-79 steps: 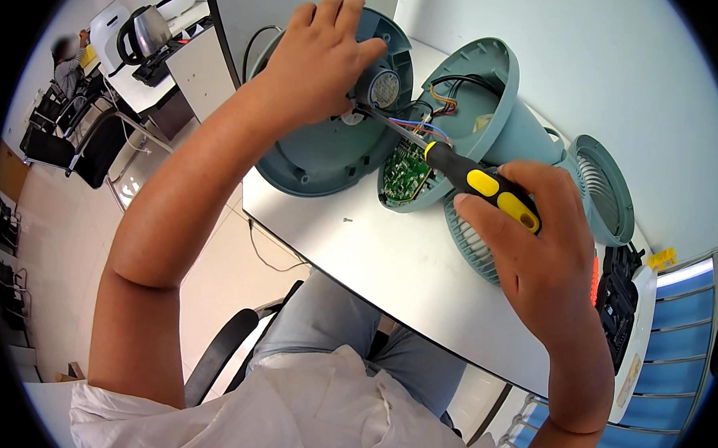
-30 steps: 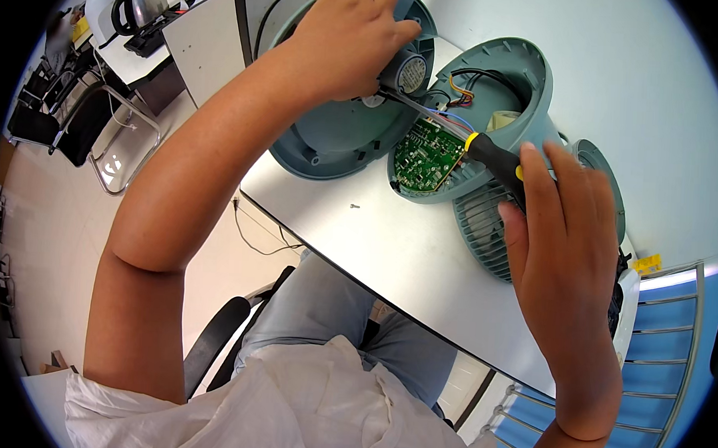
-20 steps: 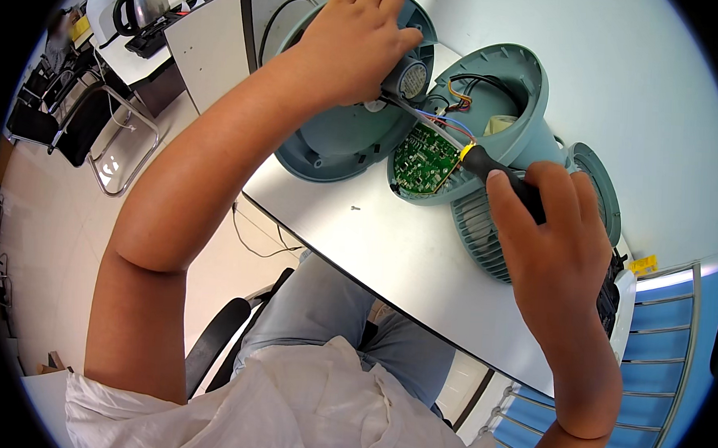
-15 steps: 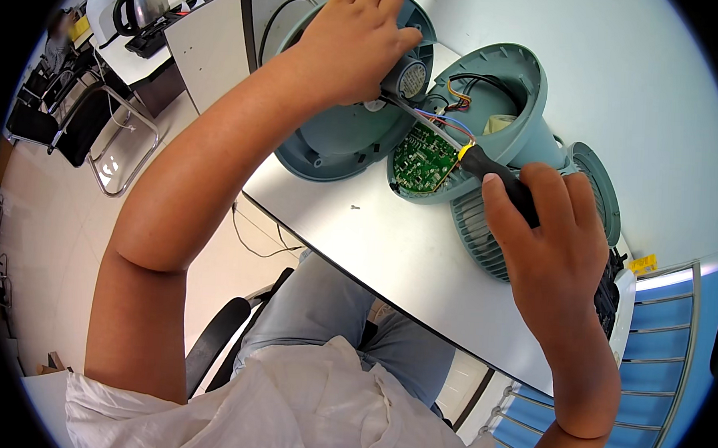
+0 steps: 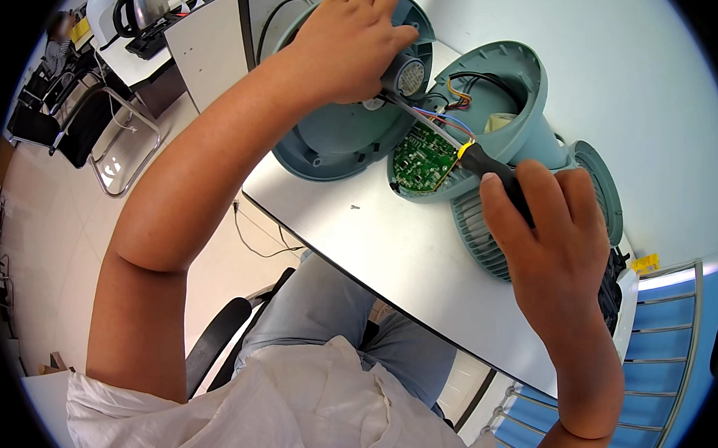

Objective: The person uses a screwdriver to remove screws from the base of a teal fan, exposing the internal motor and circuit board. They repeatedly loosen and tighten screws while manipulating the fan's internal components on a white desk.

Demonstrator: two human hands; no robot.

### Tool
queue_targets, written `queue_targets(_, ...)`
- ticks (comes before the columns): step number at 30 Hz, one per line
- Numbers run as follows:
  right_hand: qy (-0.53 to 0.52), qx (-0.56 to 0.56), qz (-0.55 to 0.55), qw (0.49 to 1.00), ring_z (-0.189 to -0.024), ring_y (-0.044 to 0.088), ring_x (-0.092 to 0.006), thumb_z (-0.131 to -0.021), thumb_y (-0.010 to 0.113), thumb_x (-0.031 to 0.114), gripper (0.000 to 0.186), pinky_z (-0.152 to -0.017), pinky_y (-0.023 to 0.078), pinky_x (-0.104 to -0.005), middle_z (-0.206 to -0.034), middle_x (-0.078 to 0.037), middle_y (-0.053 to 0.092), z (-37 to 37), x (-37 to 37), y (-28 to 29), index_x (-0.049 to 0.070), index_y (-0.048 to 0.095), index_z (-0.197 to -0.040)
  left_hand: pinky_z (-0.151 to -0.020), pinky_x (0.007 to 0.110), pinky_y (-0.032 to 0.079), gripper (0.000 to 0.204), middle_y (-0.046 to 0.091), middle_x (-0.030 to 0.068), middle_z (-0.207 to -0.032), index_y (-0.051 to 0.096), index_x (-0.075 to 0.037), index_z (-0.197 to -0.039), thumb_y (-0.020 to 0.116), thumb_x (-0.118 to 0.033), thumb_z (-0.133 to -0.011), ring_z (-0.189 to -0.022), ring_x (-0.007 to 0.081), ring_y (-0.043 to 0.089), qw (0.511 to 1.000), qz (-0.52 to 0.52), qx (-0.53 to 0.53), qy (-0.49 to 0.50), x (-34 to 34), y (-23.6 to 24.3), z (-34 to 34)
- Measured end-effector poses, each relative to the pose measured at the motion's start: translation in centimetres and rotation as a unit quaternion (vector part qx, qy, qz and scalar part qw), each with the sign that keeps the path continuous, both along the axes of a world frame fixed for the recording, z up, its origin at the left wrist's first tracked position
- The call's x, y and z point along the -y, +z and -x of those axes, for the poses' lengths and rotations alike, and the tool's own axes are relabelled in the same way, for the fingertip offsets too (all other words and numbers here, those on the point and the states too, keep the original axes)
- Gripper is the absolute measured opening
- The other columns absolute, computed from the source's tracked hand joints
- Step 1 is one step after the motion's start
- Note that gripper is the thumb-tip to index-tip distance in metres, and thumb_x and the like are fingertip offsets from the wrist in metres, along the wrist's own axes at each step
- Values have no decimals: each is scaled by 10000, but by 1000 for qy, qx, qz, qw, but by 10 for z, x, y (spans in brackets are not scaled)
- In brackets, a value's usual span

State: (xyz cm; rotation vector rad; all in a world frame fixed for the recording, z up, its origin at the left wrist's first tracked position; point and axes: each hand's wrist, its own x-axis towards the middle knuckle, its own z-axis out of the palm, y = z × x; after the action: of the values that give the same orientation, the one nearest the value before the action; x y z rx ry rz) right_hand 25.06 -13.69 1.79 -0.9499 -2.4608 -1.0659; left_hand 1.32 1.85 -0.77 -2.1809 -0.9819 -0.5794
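Note:
My right hand (image 5: 558, 241) is closed around the black handle of a screwdriver (image 5: 490, 167) with a yellow collar. The screwdriver's shaft points up-left across a green circuit board (image 5: 423, 159), its tip at the lower side of a dark grey cylindrical motor (image 5: 411, 76). That motor sits in a round grey-green housing (image 5: 330, 155). My left hand (image 5: 355, 44) lies over the motor and housing with its thumb against the motor; the fingertips run off the top edge. Coloured wires (image 5: 452, 120) link the housing with an open grey-green fan body (image 5: 528, 103).
A small screw (image 5: 355, 207) lies on the white table (image 5: 335, 231). Beyond the fan body is a round slatted grille (image 5: 483, 233). A white wall stands behind, metal rails (image 5: 653, 361) at right. Far left are a kettle (image 5: 150, 7), a chair (image 5: 83, 128) and a seated person (image 5: 58, 47).
Both hands keep their places, with only a slight shift. The right wrist has moved a little to the right; the screwdriver stays at the motor.

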Motion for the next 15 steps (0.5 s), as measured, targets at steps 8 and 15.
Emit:
queue_targets(8, 7, -6, 10, 1000, -832, 509, -231, -655, 746, 82, 350, -630, 472, -334, -991, -67, 570, 1, 1, 2, 90, 680, -999, -1058, 501, 341, 414, 468, 335, -1382, 694, -65, -1062, 716, -178, -664, -1271, 439, 444, 1000, -6, -2, -1, 0, -1, 0)
queue_targets(15, 9, -29, 20, 999, -819, 525, -245, -674, 769, 45, 383, -631, 470, -347, -1003, -78, 575, 2, 2, 5, 82, 683, -1046, -1048, 504, 349, 390, 475, 325, -1375, 683, -67, -1048, 735, -218, -693, -1261, 438, 449, 998, -57, -16, -9, -1, -3, 1)
